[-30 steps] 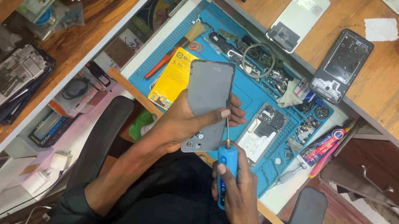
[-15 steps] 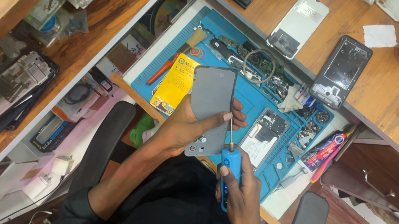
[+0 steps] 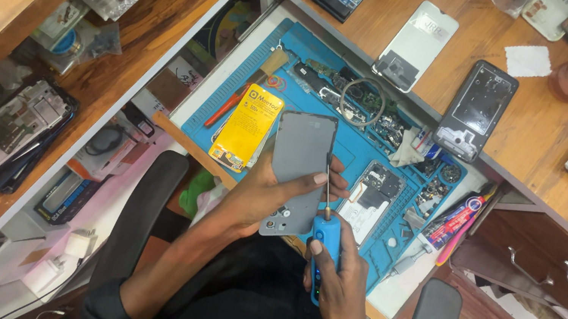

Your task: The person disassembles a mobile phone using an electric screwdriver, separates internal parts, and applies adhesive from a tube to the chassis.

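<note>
Since the two earlier views the grey phone back cover [image 3: 300, 162] has kept its place above the near edge of the blue work mat [image 3: 294, 53], upright along its length. The left hand [image 3: 264, 196] still clasps it from the side, fingers curled over its lower face. The right hand [image 3: 342, 278] remains closed around the blue screwdriver [image 3: 326, 242], whose thin shaft rises along the cover's right edge; the tip has shifted little, if at all. Judgement: the work at that edge is ongoing and no part has yet come loose.

Surroundings: a yellow packet [image 3: 249, 127] lies on the mat just left of the cover; an opened phone body [image 3: 372, 197] lies just right of it, near the mat's right side; a dark phone frame [image 3: 476, 111] sits on the wooden counter [image 3: 533, 140] beyond the mat's far edge.

Not determinable: where the driver tip meets the cover, as it is too fine to resolve; the cover's lower corner, masked by the left fingers; the small parts along the mat's far edge
</note>
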